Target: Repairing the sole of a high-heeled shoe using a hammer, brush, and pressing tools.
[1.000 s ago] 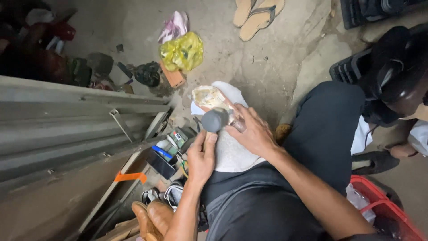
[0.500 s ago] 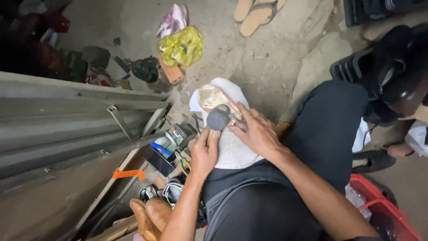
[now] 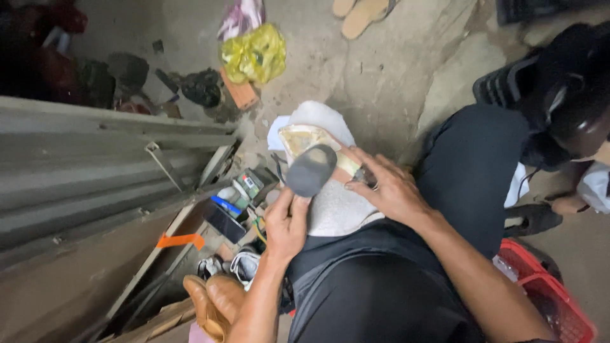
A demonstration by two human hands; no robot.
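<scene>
The left hand (image 3: 286,225) grips a dark oval sole piece (image 3: 310,170) by its near end. The right hand (image 3: 389,187) presses flat on a worn shoe (image 3: 311,141) resting on a white cloth (image 3: 337,206) over the lap. A yellow bag (image 3: 254,54) lies far on the concrete floor (image 3: 356,70).

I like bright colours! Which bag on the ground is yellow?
The crumpled plastic bag at the top, beside the brick-coloured block. The bag just above it is pink and white.
</scene>
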